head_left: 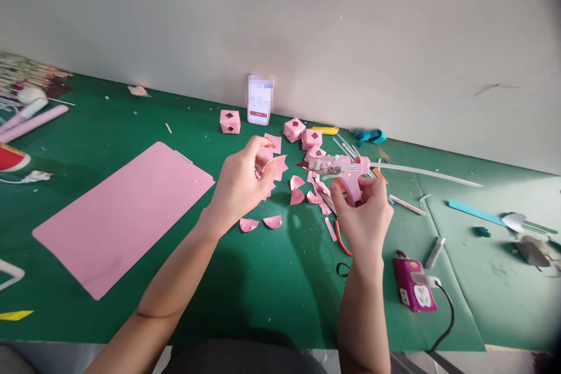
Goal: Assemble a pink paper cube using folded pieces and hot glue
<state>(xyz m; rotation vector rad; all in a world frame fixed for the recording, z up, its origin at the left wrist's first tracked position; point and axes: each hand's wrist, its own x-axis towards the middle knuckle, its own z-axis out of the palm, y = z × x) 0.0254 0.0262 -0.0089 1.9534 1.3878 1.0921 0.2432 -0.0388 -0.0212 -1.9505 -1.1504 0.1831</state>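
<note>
head view | left grip [241, 184] holds pink petal [279, 165] | right grip [363, 216] holds glue gun [346, 168] | paper scraps [272, 222] beneath, cubes [294, 130] behind

Phone [260, 99] by wall: screen blurred, words unreadable. Glue gun [346, 168]: handle mostly hidden inside right hand [363, 216]. Pink paper piece [277, 165]: part hidden behind fingers of left hand [241, 184]. Red scissors [344, 245]: only bit of handle shows under right hand. Red round thing [11, 158], white loop [11, 273], yellow scrap [15, 315]: cut off by left edge. Black cable [445, 327]: runs off bottom edge.
</note>
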